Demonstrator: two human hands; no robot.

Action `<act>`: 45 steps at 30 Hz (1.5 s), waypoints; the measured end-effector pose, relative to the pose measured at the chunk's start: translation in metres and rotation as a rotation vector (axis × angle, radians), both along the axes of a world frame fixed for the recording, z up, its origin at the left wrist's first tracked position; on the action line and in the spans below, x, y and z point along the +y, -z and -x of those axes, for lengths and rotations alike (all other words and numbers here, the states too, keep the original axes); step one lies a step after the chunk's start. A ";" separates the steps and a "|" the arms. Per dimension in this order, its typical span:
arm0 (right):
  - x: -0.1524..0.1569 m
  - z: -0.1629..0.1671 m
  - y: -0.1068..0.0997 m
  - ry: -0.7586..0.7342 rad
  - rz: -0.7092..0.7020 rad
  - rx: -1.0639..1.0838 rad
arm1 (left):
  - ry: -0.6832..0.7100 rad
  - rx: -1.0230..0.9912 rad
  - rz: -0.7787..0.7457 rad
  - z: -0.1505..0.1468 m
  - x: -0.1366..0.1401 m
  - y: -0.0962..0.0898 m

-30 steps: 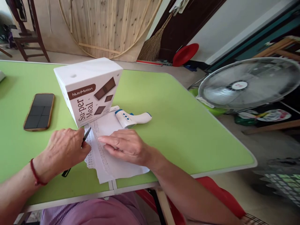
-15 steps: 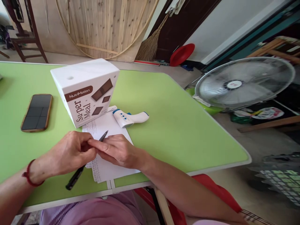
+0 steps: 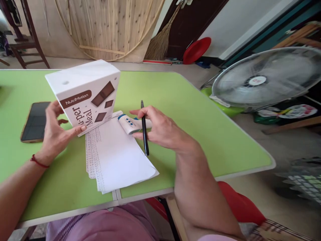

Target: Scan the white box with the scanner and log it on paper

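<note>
My left hand [image 3: 56, 130] is at the lower left corner of a white box [image 3: 82, 75] printed "NutriMotion". Its thumb lies on the front face and its fingers curl at the left side. A black pen [image 3: 144, 137] sits in my right hand [image 3: 162, 129], pointed end away from me. The thumb and index finger of that hand reach around a white and blue handheld infrared thermometer [image 3: 127, 124], partly hidden by the hand; whether they touch it I cannot tell. Below lies a stack of paper sheets [image 3: 120, 160], the top one mostly blank, with handwriting along the left edges.
A smartphone [image 3: 35, 122] lies left of the box, partly covered by my left hand. All this rests on a green table [image 3: 205, 134] with a pale rim. A large fan [image 3: 260, 80] stands off to the right. Beyond the table are a broom [image 3: 160, 40] and a red basin [image 3: 197, 50].
My hands have come apart. The left has gone to the box, which has shifted slightly left. My right hand has carried the pen up and right, over to the thermometer.
</note>
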State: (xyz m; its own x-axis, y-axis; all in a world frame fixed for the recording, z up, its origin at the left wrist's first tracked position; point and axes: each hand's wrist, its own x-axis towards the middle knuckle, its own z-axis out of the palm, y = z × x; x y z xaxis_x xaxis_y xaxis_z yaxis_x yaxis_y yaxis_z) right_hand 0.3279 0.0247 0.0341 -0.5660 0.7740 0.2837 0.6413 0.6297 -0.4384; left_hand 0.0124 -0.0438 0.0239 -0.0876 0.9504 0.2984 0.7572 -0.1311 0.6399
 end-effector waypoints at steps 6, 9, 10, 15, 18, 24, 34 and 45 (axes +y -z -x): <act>0.004 0.007 0.014 0.057 0.029 -0.187 | -0.102 -0.137 0.108 -0.003 0.008 0.006; 0.002 0.010 0.018 0.012 -0.033 -0.203 | -0.086 -0.158 0.086 -0.002 0.007 0.005; 0.001 0.010 0.018 0.000 -0.049 -0.210 | -0.070 -0.166 0.073 -0.001 0.007 0.005; -0.004 0.011 0.015 -0.024 -0.134 -0.154 | 0.038 -0.199 0.029 0.008 0.011 0.005; -0.018 0.022 0.006 -0.072 -0.152 0.105 | 0.107 -0.169 -0.002 0.009 0.013 0.006; -0.068 0.068 0.003 -0.228 0.193 0.717 | 0.114 -0.031 0.043 0.009 0.012 0.015; -0.054 0.095 0.047 0.012 0.568 0.745 | 0.040 0.225 0.199 0.002 0.011 0.024; -0.060 0.095 0.043 -0.043 0.326 0.505 | 0.071 0.195 0.217 -0.002 0.007 0.020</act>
